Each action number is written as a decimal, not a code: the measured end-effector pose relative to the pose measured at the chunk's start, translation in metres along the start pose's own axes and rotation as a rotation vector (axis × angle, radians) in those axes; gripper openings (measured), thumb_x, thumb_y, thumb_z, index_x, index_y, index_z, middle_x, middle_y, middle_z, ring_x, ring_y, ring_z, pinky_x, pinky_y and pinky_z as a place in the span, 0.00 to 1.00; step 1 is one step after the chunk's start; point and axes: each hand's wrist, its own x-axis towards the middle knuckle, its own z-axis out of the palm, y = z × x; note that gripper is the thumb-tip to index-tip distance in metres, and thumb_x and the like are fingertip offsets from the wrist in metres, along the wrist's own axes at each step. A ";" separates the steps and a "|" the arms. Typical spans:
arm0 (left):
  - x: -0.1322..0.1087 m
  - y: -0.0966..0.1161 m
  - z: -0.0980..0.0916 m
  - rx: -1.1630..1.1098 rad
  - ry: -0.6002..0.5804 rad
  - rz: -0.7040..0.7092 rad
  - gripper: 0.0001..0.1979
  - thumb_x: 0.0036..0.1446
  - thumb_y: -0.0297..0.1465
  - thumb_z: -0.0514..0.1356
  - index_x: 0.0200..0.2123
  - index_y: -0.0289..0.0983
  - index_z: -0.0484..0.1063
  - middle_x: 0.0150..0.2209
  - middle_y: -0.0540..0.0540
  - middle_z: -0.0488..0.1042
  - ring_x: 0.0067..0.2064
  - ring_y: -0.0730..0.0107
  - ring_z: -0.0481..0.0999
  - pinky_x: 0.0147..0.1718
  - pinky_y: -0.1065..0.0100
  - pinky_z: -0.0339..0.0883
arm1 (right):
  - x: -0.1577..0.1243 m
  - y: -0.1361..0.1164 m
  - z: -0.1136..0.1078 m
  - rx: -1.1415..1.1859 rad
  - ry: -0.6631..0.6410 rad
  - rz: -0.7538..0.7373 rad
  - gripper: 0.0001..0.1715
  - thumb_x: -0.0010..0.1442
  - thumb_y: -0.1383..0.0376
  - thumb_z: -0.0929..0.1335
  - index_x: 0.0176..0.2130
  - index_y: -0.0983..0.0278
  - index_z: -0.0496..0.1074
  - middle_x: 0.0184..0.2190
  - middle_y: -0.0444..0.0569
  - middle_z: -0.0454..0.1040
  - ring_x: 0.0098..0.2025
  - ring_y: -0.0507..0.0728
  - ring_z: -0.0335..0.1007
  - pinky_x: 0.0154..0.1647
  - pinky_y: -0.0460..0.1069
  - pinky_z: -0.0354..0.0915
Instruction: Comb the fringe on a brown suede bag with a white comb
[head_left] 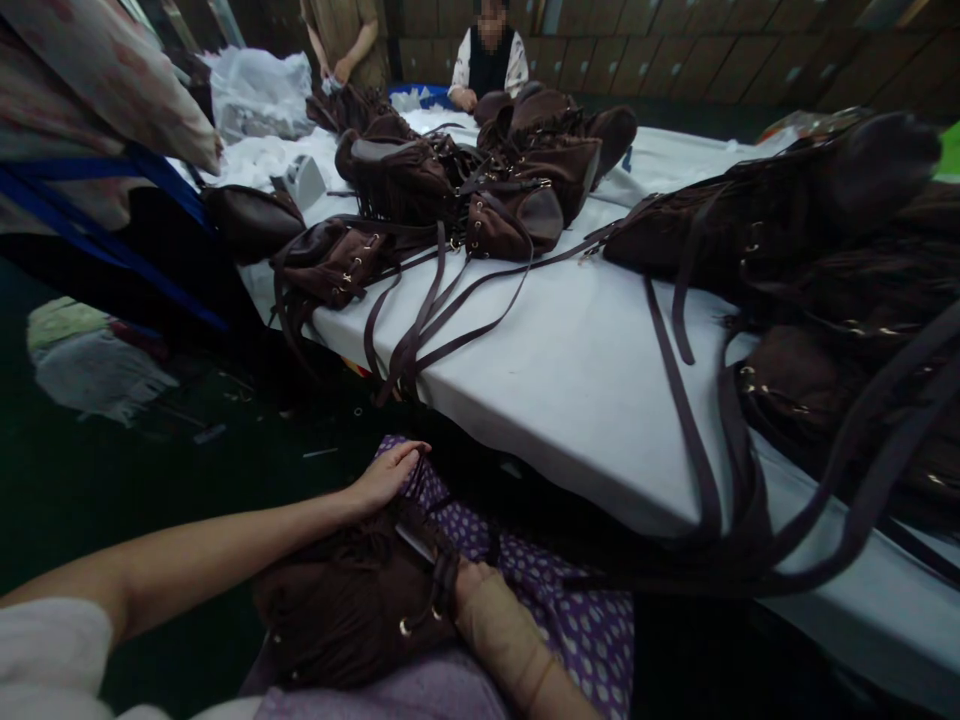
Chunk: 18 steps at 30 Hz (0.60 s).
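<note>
A dark brown fringed bag (352, 610) with metal eyelets lies across my lap, over a purple cloth with pale spots (577, 610). My left hand (391, 475) is beyond the bag's far edge, its fingers closed together; whatever they may pinch is too small and dark to make out. Close against the bag's right end, my right hand (476, 585) is closed at the strap and eyelets, with its fingertips partly hidden. A beige wrap (502, 635) covers my right wrist.
A white-covered table (555, 370) runs ahead and to the right. Brown bags (517, 215) are heaped on it, and long straps (427, 340) hang over its edge. One person (67, 100) stands close at left; two others are at the far side. White plastic wrapping (259, 90) lies at back left.
</note>
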 end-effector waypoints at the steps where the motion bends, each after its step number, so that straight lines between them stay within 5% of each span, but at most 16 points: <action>1: 0.001 -0.003 -0.004 0.055 0.035 -0.003 0.22 0.56 0.43 0.57 0.49 0.37 0.70 0.53 0.41 0.72 0.59 0.56 0.65 0.60 0.60 0.51 | 0.000 0.003 0.003 -0.030 -0.014 0.045 0.17 0.58 0.73 0.61 0.42 0.63 0.75 0.35 0.53 0.78 0.37 0.56 0.76 0.36 0.47 0.67; 5: 0.000 -0.013 -0.014 0.214 0.106 -0.040 0.30 0.59 0.44 0.52 0.60 0.33 0.57 0.60 0.33 0.63 0.61 0.51 0.62 0.60 0.54 0.50 | 0.009 0.023 0.002 -0.155 -0.049 0.196 0.24 0.60 0.75 0.58 0.53 0.64 0.67 0.37 0.56 0.78 0.39 0.58 0.77 0.35 0.49 0.68; 7: -0.004 -0.016 -0.011 0.256 0.037 -0.029 0.31 0.55 0.45 0.57 0.57 0.34 0.62 0.58 0.34 0.66 0.59 0.50 0.64 0.59 0.55 0.53 | 0.016 0.030 -0.001 -0.215 -0.058 0.224 0.27 0.58 0.76 0.59 0.57 0.68 0.63 0.38 0.59 0.77 0.41 0.60 0.77 0.37 0.50 0.69; 11: -0.012 -0.019 0.008 0.271 -0.196 -0.004 0.20 0.49 0.44 0.63 0.42 0.38 0.73 0.41 0.43 0.77 0.45 0.56 0.75 0.44 0.64 0.67 | 0.025 0.022 -0.008 -0.294 -0.030 0.223 0.32 0.60 0.79 0.54 0.63 0.70 0.55 0.43 0.64 0.74 0.40 0.61 0.77 0.35 0.52 0.70; 14: -0.017 -0.018 0.025 0.251 -0.321 0.017 0.15 0.52 0.43 0.60 0.35 0.37 0.74 0.29 0.47 0.77 0.35 0.62 0.75 0.32 0.69 0.67 | 0.026 0.018 -0.018 -0.306 -0.022 0.204 0.35 0.60 0.79 0.53 0.64 0.64 0.53 0.45 0.61 0.73 0.37 0.59 0.77 0.34 0.50 0.70; 18: -0.029 -0.020 0.027 0.221 -0.451 0.070 0.14 0.53 0.42 0.60 0.28 0.37 0.72 0.22 0.50 0.72 0.27 0.67 0.71 0.26 0.70 0.63 | 0.005 0.059 -0.041 -0.289 -0.031 0.309 0.30 0.61 0.77 0.55 0.61 0.67 0.59 0.41 0.62 0.75 0.39 0.61 0.77 0.36 0.51 0.69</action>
